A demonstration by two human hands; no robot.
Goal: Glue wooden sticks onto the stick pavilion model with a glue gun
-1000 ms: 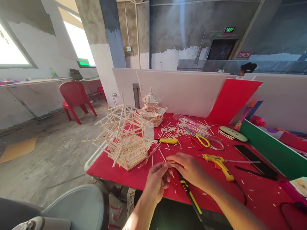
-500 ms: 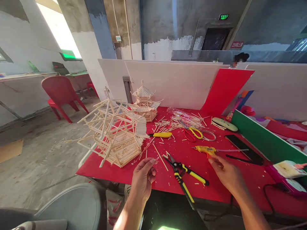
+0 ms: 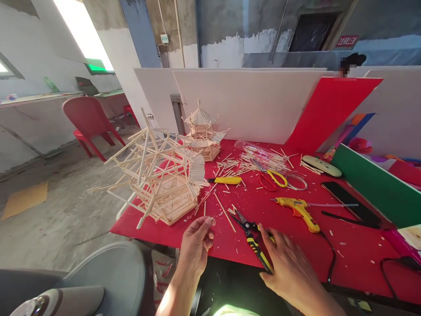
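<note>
My left hand [image 3: 195,245] hovers over the near edge of the red table [image 3: 348,259]. Its fingertips are pinched together on something too small to make out. My right hand [image 3: 289,265] lies with fingers stretched over the black-and-yellow handles of the cutters [image 3: 249,233]. The cutters' open jaws point toward a large open-frame stick model [image 3: 161,180] at the table's left end. A long loose stick [image 3: 224,212] lies between the model and the cutters.
A small stick pagoda [image 3: 202,131] stands behind the big model. On the table lie a yellow knife [image 3: 225,180], scissors [image 3: 271,177], a bag of sticks [image 3: 259,158], a glue gun [image 3: 297,208] and a phone [image 3: 350,206]. A green board [image 3: 375,186] stands at the right.
My hands have parted from holding one stick together. The right hand reached toward the glue gun, then came back left onto the cutters. My left hand stayed pinched.
</note>
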